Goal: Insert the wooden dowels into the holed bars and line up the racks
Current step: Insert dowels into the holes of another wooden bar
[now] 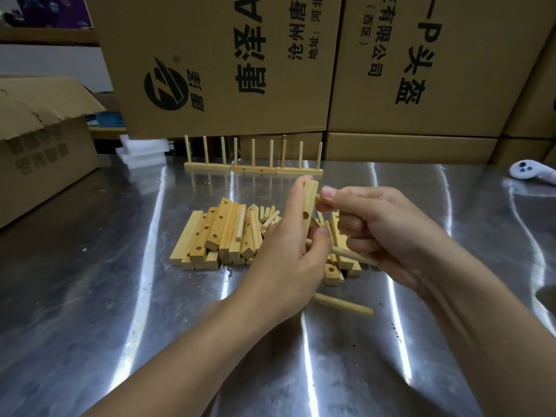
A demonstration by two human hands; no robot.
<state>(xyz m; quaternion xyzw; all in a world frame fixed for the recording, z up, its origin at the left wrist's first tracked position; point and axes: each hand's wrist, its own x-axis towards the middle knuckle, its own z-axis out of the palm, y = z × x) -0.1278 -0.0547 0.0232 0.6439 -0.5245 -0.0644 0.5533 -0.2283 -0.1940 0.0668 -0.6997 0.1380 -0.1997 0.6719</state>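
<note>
Head view shows the left hand (288,251) with its grip closed round a holed bar (309,203), held upright by its long sides, thumb low and fingertips at the top end. Just right of that grip, the right hand (370,224) pinches a dowel (318,198) between thumb and forefinger, its tip at the bar's upper hole; how deep it sits cannot be told. A second dowel (346,254) runs from under the left thumb into the right palm, seemingly tucked under the curled lower fingers. Just behind and left of both grips lies the pile of bars (216,236); well beyond them the finished racks (252,170) stand in a row on the tabletop (120,296).

These pieces look light, stiff and dry, unlikely to slip. The fit is probably snug, so the dowel is best pinched close to its entering end and pushed straight, with the bar held clear of its holes; pushed askew, it could jam.
</note>
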